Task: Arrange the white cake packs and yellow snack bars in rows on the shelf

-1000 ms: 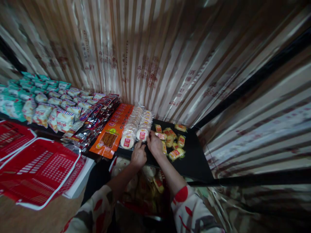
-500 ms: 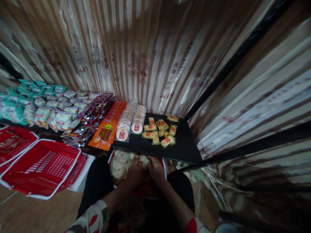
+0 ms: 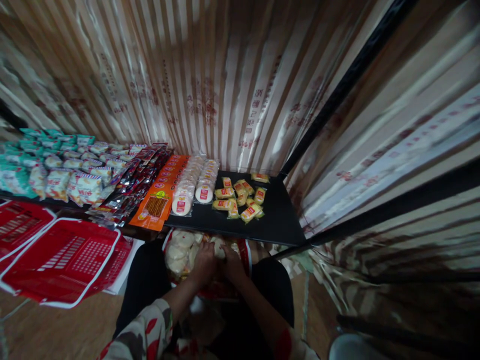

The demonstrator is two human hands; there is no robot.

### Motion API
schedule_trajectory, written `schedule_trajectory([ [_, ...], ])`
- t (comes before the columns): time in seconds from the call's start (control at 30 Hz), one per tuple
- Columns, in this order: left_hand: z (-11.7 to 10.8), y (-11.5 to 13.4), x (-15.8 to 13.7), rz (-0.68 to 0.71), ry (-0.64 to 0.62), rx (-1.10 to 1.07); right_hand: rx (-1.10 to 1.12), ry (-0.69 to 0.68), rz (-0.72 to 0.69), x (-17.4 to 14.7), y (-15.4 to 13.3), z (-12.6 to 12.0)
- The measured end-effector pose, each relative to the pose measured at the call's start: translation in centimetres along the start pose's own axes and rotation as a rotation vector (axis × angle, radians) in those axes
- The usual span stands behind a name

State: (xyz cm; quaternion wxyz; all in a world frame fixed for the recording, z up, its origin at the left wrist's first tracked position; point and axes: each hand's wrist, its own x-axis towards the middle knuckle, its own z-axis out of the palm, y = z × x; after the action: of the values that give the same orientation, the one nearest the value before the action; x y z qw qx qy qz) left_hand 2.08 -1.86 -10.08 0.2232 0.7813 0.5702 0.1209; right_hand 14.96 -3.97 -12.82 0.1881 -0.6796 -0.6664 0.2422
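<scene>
1. Packet, pale, between my left hand and right hand; I cannot tell whether either grips it.
2. It's at the red container; a light touch should spare it crushing.
3. Beyond, wrapped rounds line the black shelf.

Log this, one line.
left hand, right hand: at red container | grip: unclear | crackers: two rows, table | yellow packets: scattered, table

curtain: printed characters, illegible | round packets: red labels, unreadable
</scene>
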Motion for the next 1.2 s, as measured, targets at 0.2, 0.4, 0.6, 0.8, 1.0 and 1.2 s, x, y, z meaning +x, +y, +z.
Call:
schedule_trajectory([
  [0.2, -0.7, 0.7, -1.4, -0.08, -0.005, -0.105, 0.065, -0.032, -0.059, -1.2, -1.6, -1.1],
  [0.4, -2.8, 1.7, -1.5, -0.164, 0.021, -0.368, 0.144, -0.088, -0.183, -2.6, -2.8, -2.4],
  [0.6, -6.0, 2.4, -0.5, -0.438, -0.077, -0.917, 0.224, -0.05, -0.087, -3.3, -3.5, -4.0],
  [0.8, -8.5, 2.6, -0.2, -0.471, -0.08, -1.113, 0.554, -0.056, 0.029, -2.8, -4.3, -5.1],
  [1.0, -10.3, 2.4, -0.2, -0.448, -0.061, -1.217, 0.741, -0.027, -0.005, -1.7, -5.1, -5.7],
  [1.2, -10.4, 1.6, 0.6, -0.304, 0.133, -1.137, 0.773, 0.011, -0.01, 0.3, -7.0, -7.2],
])
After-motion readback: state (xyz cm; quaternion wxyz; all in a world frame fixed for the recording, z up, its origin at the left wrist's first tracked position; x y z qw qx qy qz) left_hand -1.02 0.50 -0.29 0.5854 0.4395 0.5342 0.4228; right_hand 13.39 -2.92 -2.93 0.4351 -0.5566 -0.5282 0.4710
